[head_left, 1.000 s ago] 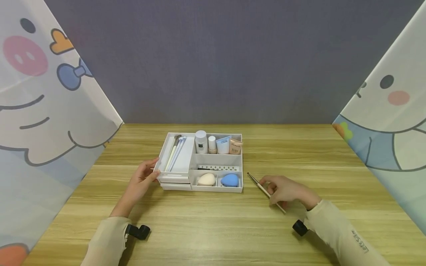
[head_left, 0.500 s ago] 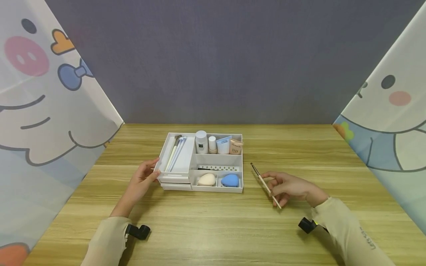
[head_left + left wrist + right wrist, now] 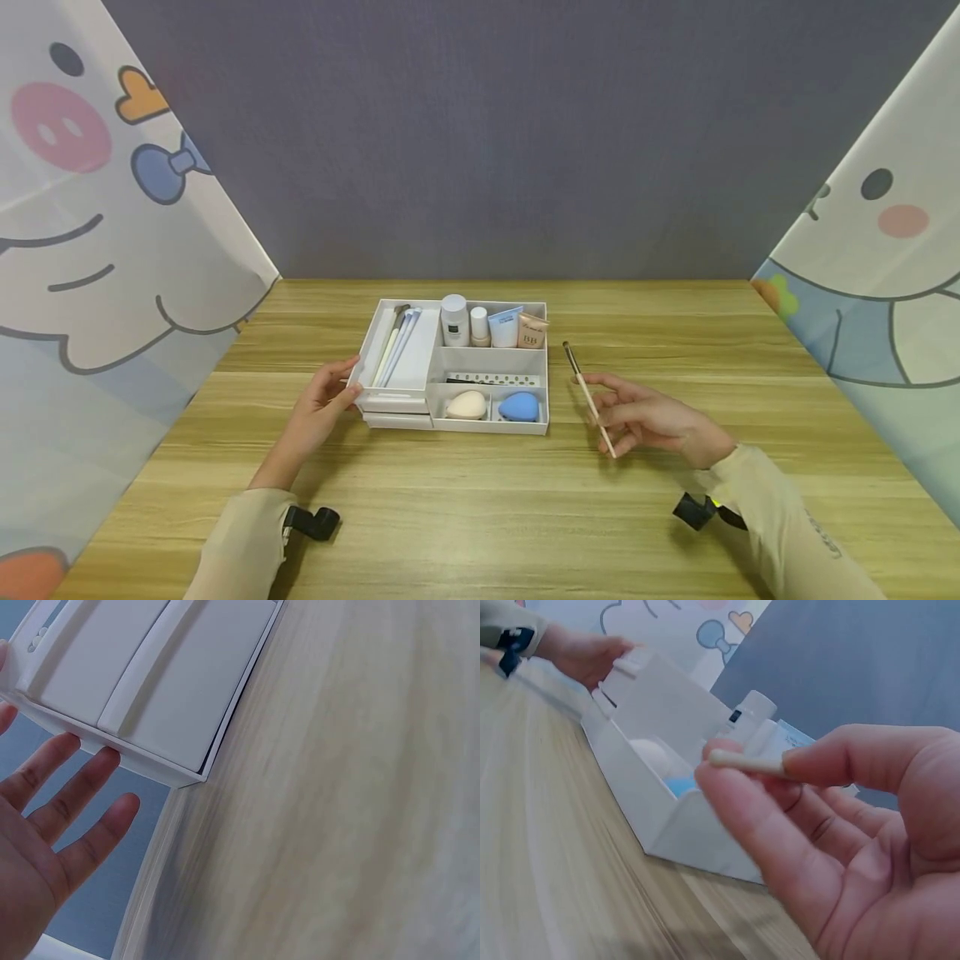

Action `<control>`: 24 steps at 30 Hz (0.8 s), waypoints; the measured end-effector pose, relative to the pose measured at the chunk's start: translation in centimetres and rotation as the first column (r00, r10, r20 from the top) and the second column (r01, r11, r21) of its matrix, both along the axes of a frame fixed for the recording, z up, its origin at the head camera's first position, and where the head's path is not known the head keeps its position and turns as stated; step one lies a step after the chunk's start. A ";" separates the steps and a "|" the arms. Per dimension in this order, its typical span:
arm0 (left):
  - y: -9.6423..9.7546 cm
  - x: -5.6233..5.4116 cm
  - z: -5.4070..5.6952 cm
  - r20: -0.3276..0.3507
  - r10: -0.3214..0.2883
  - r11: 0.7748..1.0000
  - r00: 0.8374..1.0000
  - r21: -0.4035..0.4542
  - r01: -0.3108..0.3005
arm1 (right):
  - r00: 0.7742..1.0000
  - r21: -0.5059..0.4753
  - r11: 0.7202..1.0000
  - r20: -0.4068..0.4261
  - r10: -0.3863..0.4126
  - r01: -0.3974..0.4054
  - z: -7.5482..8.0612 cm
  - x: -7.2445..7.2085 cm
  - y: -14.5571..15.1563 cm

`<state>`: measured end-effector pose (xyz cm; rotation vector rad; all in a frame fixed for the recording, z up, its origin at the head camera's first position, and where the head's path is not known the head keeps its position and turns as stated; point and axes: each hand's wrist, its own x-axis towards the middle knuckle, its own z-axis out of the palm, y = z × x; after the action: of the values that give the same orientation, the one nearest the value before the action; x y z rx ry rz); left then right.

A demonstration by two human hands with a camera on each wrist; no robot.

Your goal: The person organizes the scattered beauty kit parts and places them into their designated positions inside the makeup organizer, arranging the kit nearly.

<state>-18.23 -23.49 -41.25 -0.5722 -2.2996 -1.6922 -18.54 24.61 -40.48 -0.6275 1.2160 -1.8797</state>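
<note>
My right hand (image 3: 651,419) holds a slim makeup brush (image 3: 582,388) with a pale handle and dark tip, just right of the white cosmetics organizer (image 3: 487,427). In the right wrist view, the handle end (image 3: 742,762) lies between thumb and fingers; the bristles are hidden there. My left hand (image 3: 313,417) rests against the organizer's left side near its front corner. The left wrist view shows these fingers nearly straight, fingertips on the white wall. Several makeup brushes (image 3: 398,346) lie in the organizer's left top tray.
The organizer's back row holds a white bottle (image 3: 454,323), a small white-capped bottle (image 3: 479,325), a blue tube (image 3: 504,328) and a BB tube (image 3: 532,332). In front sit a cream sponge (image 3: 467,406) and a blue sponge (image 3: 519,407). A grey panel (image 3: 510,150) stands behind.
My right hand has lifted the makeup brush up from the table and a little farther back, turning it more upright. The left hand and the organizer stay in place.
</note>
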 end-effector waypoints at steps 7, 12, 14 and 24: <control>0.0 0.0 0.0 0.005 0.005 1.000 1.000 -0.005 -0.005 | 1.000 -0.103 0.995 0.026 -0.009 0.012 -0.1 0.0 -1.3; 0.0 0.0 -0.1 0.006 0.007 1.000 1.000 -0.003 -0.007 | 1.000 -0.141 0.990 0.014 -0.027 0.028 -0.1 0.1 -2.4; 0.0 0.0 -0.1 0.004 0.005 1.000 1.000 0.002 -0.005 | 0.999 -0.143 0.989 0.010 -0.037 0.038 -0.2 0.1 -2.9; -0.1 0.0 -0.2 -0.003 0.004 1.000 1.000 0.004 -0.004 | 0.994 -0.169 0.981 0.057 -0.091 0.099 0.2 -0.1 -5.7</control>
<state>-18.28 -23.56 -41.42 -0.5683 -2.2932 -1.6934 -18.61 18.91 -40.29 -0.6206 1.0763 -2.0840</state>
